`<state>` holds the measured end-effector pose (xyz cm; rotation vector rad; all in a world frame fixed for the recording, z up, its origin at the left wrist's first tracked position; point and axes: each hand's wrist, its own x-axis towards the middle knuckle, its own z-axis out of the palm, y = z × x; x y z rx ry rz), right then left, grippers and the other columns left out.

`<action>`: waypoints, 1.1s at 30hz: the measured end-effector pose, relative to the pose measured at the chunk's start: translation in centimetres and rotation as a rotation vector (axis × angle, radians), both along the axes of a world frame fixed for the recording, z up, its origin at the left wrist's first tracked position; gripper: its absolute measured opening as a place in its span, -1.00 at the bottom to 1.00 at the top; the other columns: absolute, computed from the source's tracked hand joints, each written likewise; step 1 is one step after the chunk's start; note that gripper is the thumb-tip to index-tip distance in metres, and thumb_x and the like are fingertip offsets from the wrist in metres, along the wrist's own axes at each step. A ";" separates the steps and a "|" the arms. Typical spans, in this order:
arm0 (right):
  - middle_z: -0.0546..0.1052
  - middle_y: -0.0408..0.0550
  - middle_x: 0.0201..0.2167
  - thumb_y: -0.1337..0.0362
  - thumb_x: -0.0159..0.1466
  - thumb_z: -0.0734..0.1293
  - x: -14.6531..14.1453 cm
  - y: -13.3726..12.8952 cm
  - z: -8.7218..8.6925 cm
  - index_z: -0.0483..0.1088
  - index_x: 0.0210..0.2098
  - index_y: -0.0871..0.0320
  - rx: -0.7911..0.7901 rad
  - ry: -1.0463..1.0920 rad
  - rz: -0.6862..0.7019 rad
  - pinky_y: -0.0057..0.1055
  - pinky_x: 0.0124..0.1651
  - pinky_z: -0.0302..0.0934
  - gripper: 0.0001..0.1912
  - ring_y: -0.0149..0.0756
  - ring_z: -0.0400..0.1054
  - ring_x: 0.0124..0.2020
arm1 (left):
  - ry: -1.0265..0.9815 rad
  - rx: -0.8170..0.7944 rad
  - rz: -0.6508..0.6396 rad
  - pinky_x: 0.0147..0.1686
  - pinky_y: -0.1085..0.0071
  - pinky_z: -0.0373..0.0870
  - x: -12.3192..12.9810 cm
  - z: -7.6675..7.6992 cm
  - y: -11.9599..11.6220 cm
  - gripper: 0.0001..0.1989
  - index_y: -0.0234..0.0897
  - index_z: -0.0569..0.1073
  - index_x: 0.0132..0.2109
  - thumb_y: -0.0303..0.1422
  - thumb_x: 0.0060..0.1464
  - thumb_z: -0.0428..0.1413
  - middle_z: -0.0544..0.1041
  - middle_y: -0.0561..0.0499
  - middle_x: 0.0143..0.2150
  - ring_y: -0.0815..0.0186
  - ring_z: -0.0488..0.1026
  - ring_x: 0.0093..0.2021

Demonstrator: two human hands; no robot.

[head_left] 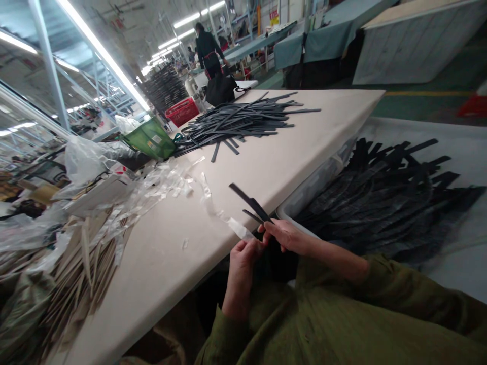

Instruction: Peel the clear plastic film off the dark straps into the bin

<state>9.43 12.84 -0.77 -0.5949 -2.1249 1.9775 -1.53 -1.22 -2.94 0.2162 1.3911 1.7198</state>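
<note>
Several dark fabric strips [255, 205] stick up from my right hand [285, 234], whose fingers are closed around them. My left hand [245, 251] is pinched on the end of a translucent white strip [239, 229], close beside my right fingers. That strip trails away over the table toward a heap of similar clear scraps [167, 177]. Both hands are at the near edge of the cream-topped table [213, 223]. Farther back on the tabletop lies a large pile of dark strips [243, 119].
To the right stands a white bin [411, 126] full of dark strips [380, 197]. A green basket [150, 139], a red basket [181, 111] and a black bag [220, 90] are at the far left side. Tan strips [87, 258] and plastic bags [81, 157] crowd the left. Another person [207, 48] is in the background.
</note>
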 end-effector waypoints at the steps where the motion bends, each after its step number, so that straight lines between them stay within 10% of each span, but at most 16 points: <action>1: 0.55 -0.04 -0.41 -0.32 0.31 0.05 0.9 0.0 -0.2 0.39 -0.14 0.21 -0.006 -0.009 -0.008 -0.50 -0.68 0.13 -0.29 -0.47 0.19 -0.69 | -0.052 0.036 0.056 -0.37 0.49 0.35 -0.3 0.2 0.3 -0.59 -0.38 0.53 -0.45 -0.13 -0.28 0.44 0.51 0.04 -0.50 0.44 0.40 -0.48; 10: 0.24 -0.25 -0.65 -0.31 0.13 0.34 7.7 -1.2 -1.0 0.35 -0.45 0.17 -0.126 -0.086 -0.125 -0.49 -0.58 -0.05 -0.39 -0.46 0.08 -0.63 | -0.322 0.172 0.235 -0.25 0.44 0.45 -1.6 1.9 3.0 -0.67 -0.32 0.50 -0.31 -0.23 -0.13 0.41 0.59 0.01 -0.35 0.37 0.54 -0.35; 17: 0.27 -0.24 -0.60 -0.11 0.19 0.36 6.6 -0.5 1.2 0.38 -0.46 0.15 0.106 0.016 -0.296 -0.44 -0.47 0.03 -0.57 -0.41 0.11 -0.55 | -0.280 0.130 0.142 -0.29 0.45 0.46 0.1 1.4 3.3 -0.64 -0.33 0.52 -0.33 -0.20 -0.18 0.43 0.63 -0.03 -0.33 0.34 0.56 -0.34; 29: 0.36 -0.18 -0.53 -0.08 0.33 0.24 5.2 -0.2 -1.1 0.36 -0.45 0.14 0.478 -0.006 -0.340 -0.43 -0.36 0.12 -0.57 -0.31 0.27 -0.44 | -0.275 0.098 0.097 -0.33 0.49 0.44 2.6 1.0 4.1 -0.57 -0.34 0.56 -0.32 -0.20 -0.31 0.48 0.62 0.00 -0.37 0.38 0.55 -0.40; 33: 0.46 -0.10 -0.52 -0.11 0.37 0.16 5.5 0.3 -0.6 0.41 -0.44 0.14 0.397 -0.029 -0.148 -0.41 -0.36 0.17 -0.50 -0.25 0.35 -0.44 | -0.248 0.121 0.116 -0.36 0.49 0.45 2.2 0.3 4.6 -0.53 -0.37 0.57 -0.36 -0.18 -0.40 0.51 0.60 -0.03 -0.42 0.35 0.55 -0.41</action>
